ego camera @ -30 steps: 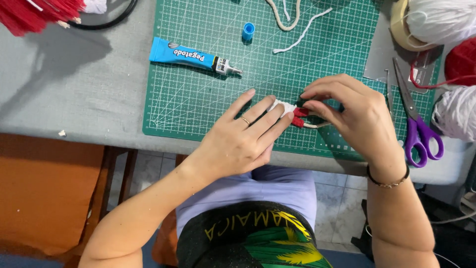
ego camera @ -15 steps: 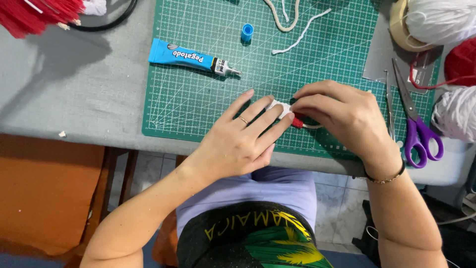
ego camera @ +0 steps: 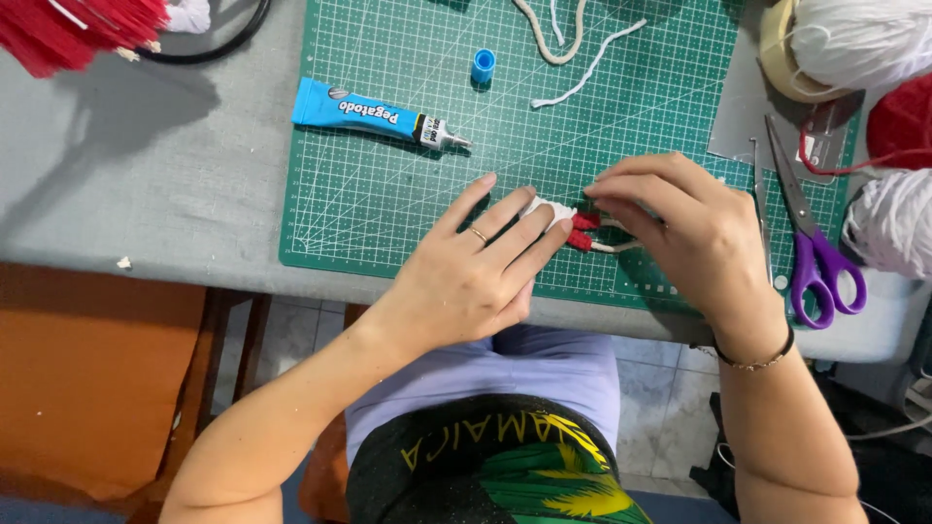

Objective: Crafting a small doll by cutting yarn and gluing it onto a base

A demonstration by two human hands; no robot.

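A small craft piece of white cord wrapped with red yarn (ego camera: 582,231) lies on the green cutting mat (ego camera: 388,184) near its front edge. My left hand (ego camera: 476,272) presses flat on the white end of it with its fingers stretched out. My right hand (ego camera: 694,238) pinches the red-wrapped part with curled fingertips. Most of the piece is hidden under both hands.
A blue glue tube (ego camera: 374,114) lies uncapped on the mat, its blue cap (ego camera: 482,66) beside it. White cord pieces (ego camera: 582,58) lie at the back. Purple-handled scissors (ego camera: 815,257), white yarn balls (ego camera: 854,44) and red yarn (ego camera: 898,121) sit right. A red tassel (ego camera: 78,29) lies far left.
My right hand has shifted slightly left and lower over the red-wrapped part. My left hand stays pressed on the white end.
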